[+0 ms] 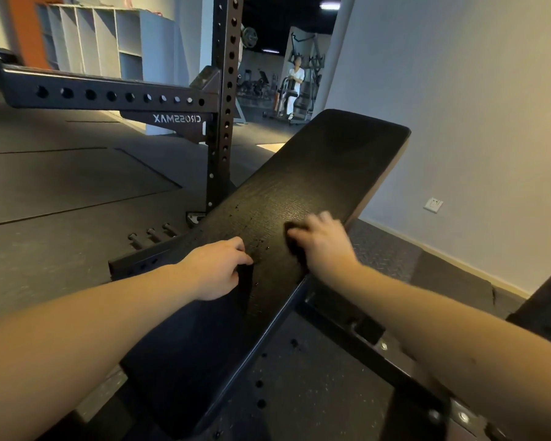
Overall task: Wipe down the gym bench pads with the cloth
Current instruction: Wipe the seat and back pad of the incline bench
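A long black back pad [312, 173] of a gym bench slants up and away from me toward the upper right. Small droplets speckle its lower part. A second black seat pad [185, 354] lies nearer me, below it. My right hand [323, 241] presses a dark cloth [295, 241] onto the back pad near its right edge; the hand is blurred. My left hand [218, 268] rests at the gap between the two pads, fingers curled over the lower end of the back pad.
A black power rack upright [223, 100] and its holed crossbeam [109, 93] stand just left of the bench. The bench's steel frame [347, 326] runs below right. A white wall [474, 106] is close on the right. A person stands far back by machines.
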Action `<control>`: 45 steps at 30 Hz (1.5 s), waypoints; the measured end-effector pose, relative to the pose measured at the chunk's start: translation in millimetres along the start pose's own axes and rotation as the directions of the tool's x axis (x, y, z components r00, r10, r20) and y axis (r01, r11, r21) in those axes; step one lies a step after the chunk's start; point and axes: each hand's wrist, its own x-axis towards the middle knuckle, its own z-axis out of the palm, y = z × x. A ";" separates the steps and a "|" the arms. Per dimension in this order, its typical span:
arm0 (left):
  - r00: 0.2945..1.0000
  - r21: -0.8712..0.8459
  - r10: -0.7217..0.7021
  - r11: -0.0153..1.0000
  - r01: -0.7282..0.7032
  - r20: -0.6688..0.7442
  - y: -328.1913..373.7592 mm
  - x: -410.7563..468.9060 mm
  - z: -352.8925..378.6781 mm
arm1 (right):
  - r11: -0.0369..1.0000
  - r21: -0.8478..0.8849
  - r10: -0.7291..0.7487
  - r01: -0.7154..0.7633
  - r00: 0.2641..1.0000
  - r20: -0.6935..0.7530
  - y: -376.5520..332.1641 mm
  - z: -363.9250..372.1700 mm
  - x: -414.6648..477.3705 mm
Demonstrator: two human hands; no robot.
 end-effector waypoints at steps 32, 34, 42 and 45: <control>0.999 -0.089 0.003 0.996 0.001 0.046 -16.0 -23.2 14.5 | 0.921 0.273 -0.284 0.276 0.959 -0.011 -99.5 8.8 -79.5; 0.999 -0.086 0.008 0.996 -0.004 0.051 -15.6 -25.2 12.7 | 0.943 0.203 -0.263 0.264 0.964 -0.029 -69.0 7.0 -58.3; 0.997 -0.061 0.007 0.998 -0.002 0.077 -16.8 -33.1 9.1 | 0.973 0.134 0.203 -0.190 0.975 -0.089 -47.5 5.9 -30.3; 0.998 -0.067 -0.001 0.998 0.005 0.063 -17.0 -32.8 10.6 | 0.981 0.195 0.019 -0.003 0.997 -0.080 -93.0 12.0 -54.1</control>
